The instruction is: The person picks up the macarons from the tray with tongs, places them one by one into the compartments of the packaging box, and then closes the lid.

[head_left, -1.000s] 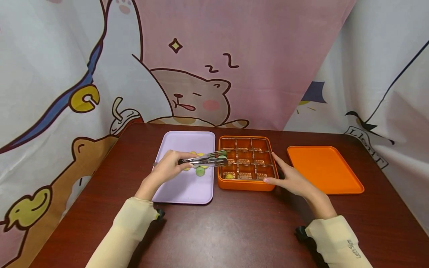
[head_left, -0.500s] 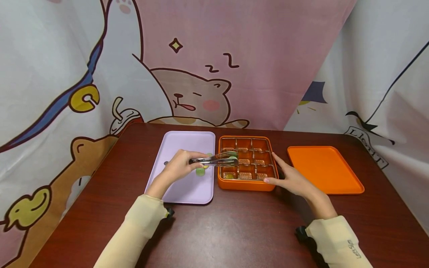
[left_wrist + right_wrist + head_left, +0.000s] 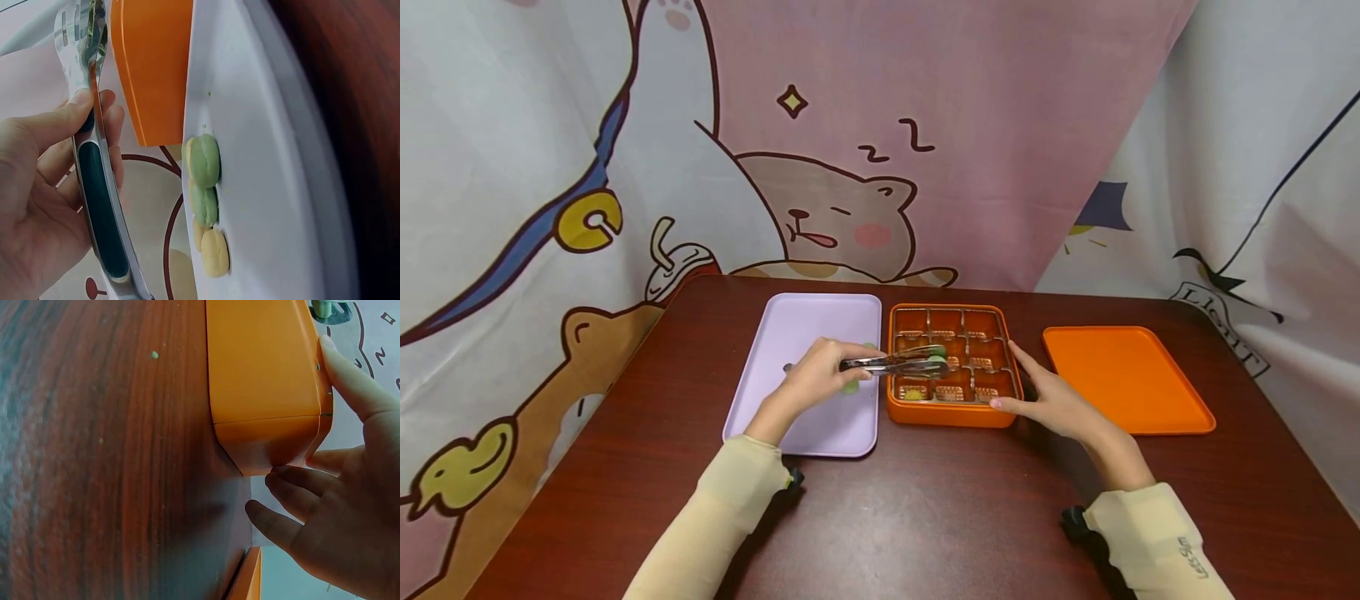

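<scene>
My left hand (image 3: 820, 375) grips metal tongs (image 3: 103, 200) with dark green handle inlays. Between their tips is a green macaron (image 3: 937, 360), held over the middle of the orange box (image 3: 951, 416). A clear insert divides that box into several compartments; a yellow macaron (image 3: 913, 394) lies in the front-left one. Against the box's right side rests my right hand (image 3: 1054, 404), thumb at the front corner and fingers extended along the side. Green macarons (image 3: 206, 161) and yellow macarons (image 3: 215, 253) lie on the lilac tray (image 3: 808, 437), partly hidden by my left hand in the head view.
The lilac tray stands just left of the box. To the right of the box lies a flat orange lid (image 3: 1127, 379). All stand on a dark red-brown wooden table (image 3: 925, 517), with a cartoon-printed cloth (image 3: 1000, 167) behind it.
My left hand has moved right, carrying the tongs and green macaron from the box's left edge to over its middle. My right hand has stayed on the box.
</scene>
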Demonstrator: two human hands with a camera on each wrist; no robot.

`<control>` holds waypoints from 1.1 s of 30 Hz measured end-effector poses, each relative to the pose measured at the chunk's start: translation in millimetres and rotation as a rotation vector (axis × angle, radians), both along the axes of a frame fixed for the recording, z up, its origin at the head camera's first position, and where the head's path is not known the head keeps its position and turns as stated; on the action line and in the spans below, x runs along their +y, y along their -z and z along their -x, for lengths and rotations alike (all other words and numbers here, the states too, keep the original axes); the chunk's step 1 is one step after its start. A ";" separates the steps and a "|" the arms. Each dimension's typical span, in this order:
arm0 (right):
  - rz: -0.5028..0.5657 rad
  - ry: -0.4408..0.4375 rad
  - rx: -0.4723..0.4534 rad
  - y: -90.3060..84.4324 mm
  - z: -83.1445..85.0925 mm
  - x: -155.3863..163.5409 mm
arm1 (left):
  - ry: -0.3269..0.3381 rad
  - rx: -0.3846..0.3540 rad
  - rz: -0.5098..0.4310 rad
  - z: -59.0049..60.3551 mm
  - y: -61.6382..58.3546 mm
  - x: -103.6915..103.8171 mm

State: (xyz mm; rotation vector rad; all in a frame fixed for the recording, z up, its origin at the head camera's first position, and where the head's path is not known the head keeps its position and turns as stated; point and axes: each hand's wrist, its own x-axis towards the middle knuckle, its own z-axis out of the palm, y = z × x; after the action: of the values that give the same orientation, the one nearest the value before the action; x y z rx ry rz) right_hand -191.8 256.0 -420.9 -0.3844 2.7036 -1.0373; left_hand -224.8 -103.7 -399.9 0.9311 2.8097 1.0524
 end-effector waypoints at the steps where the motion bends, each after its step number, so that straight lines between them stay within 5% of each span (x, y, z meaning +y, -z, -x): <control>1: -0.002 -0.001 0.001 0.1 0.0 0.1 | 0.002 0.011 0.005 0.3 0.6 1.0; 16: 0.002 -0.005 0.004 0.4 0.5 -0.2 | 0.019 0.064 0.031 -0.8 1.9 9.2; 33: -0.008 0.001 0.006 2.5 0.5 0.4 | 0.027 0.164 0.172 -4.9 -3.4 13.1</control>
State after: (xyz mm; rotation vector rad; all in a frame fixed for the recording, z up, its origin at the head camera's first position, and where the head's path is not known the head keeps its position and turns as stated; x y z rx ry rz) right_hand -192.3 256.4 -423.4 -0.3857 2.7126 -1.0269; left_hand -219.9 -90.5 -396.4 1.0785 2.9491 0.7488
